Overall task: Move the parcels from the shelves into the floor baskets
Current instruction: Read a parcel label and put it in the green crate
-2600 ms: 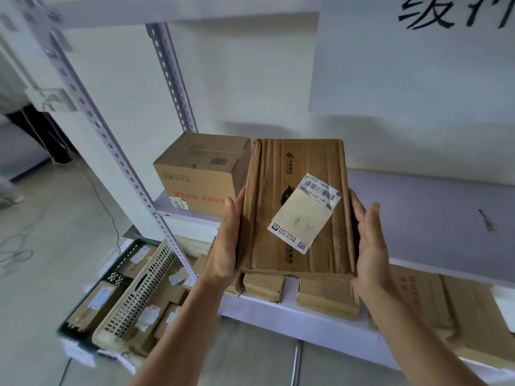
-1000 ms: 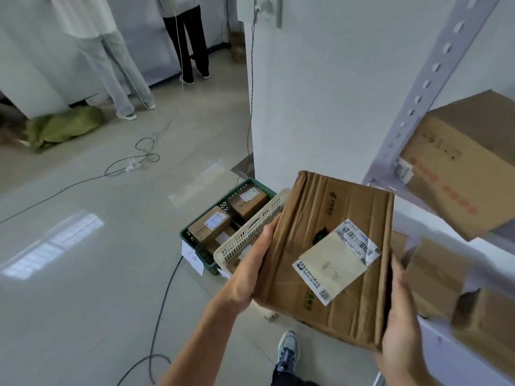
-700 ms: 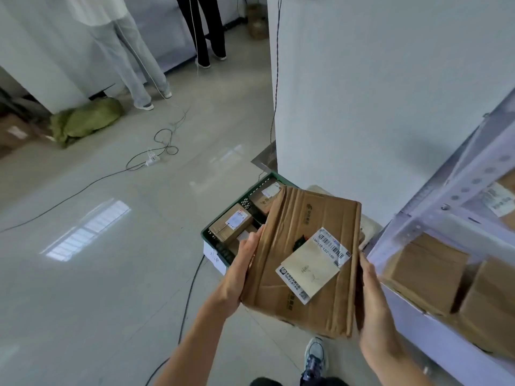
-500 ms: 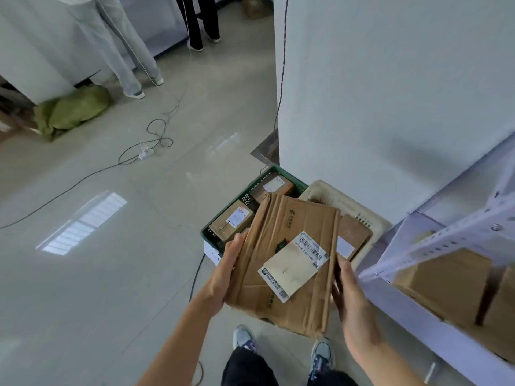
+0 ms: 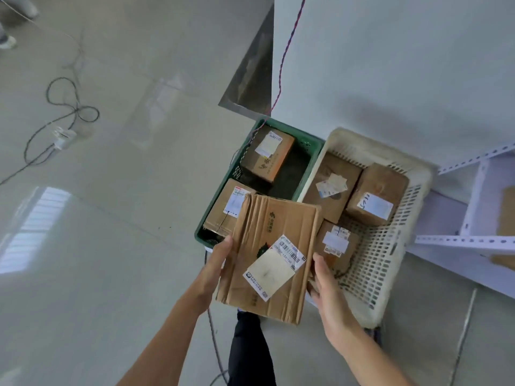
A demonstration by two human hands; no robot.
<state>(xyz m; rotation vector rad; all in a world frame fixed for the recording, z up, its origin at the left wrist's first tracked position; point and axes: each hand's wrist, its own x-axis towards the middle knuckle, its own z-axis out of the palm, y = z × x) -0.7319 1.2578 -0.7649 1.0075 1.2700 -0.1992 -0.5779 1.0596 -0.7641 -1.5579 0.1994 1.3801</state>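
Two hands are holding the parcel (image 5: 273, 257) flat above the floor, overlapping the near corners of the green basket (image 5: 292, 131) and white basket (image 5: 376, 263). The left hand (image 5: 220, 263) is gripping its left edge and the right hand (image 5: 326, 285) its right edge, thumbs on top, fingers hidden beneath. Two boxes (image 5: 267, 157) are occupying the green basket, three more the white one. The shelf (image 5: 459, 240) is standing just beside the white basket.

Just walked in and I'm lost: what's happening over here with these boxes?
A person holds a flat cardboard parcel between the left hand and right hand, above two baskets on the floor. The green basket has two boxes in it, the white basket three. The parcel is not yet set down in either.
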